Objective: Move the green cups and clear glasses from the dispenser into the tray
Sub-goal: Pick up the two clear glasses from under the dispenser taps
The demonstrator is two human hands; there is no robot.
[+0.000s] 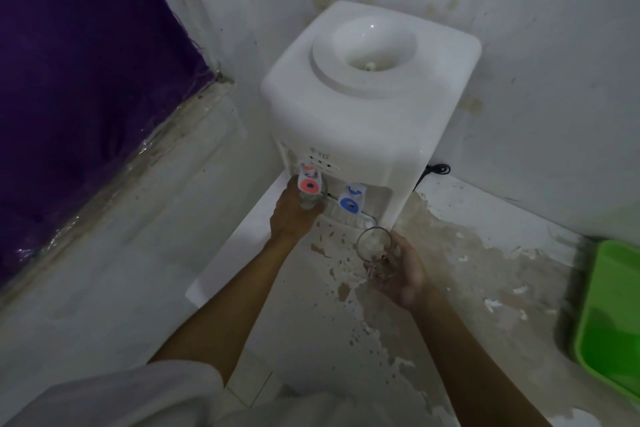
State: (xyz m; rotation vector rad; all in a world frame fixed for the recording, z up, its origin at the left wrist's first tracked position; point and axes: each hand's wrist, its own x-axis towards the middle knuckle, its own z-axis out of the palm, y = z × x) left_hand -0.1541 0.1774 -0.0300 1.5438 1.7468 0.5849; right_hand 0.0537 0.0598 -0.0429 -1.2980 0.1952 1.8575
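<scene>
The dispenser (363, 108) stands in the corner ahead of me. My left hand (294, 215) is under its left tap, my right hand (398, 271) just before its right tap; the tray (609, 316) lies well right.

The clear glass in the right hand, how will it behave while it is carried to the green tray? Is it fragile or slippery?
The clear glass in the right hand looks like thin-walled real glass, so it is probably fragile against the hard counter. Its smooth wall may slip if wet. It appears empty, so it is likely light. The green tray sits away to the right.
</scene>
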